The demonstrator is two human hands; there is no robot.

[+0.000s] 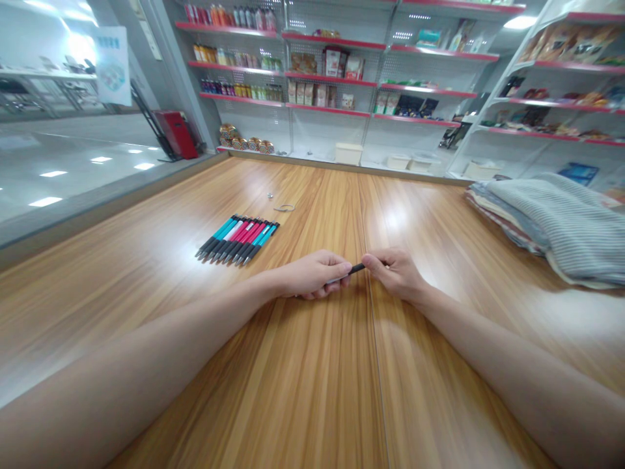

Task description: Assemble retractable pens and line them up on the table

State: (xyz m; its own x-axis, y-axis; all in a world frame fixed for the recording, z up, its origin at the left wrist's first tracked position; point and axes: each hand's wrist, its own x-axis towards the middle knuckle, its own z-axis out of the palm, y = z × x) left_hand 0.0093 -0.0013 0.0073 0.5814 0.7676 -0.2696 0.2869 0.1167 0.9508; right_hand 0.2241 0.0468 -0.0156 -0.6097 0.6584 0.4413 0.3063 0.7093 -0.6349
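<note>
Both of my hands hold one pen (357,268) above the middle of the wooden table (312,391). My left hand (319,273) is closed around its pale barrel, which shows only in part under the thumb. At the other end, my right hand (394,270) pinches the black grip, and the fingers hide the tip. To the left lies a neat row of several pens (239,240), turquoise, white and pink-red with black grips, side by side with tips toward me.
Behind the pen row lie a thin looped band (284,208) and a tiny metallic piece (270,195). A stack of folded cloths (561,221) sits at the right. Shelves (332,109) with bottles, packets and bins stand beyond the table's raised far edge (342,167).
</note>
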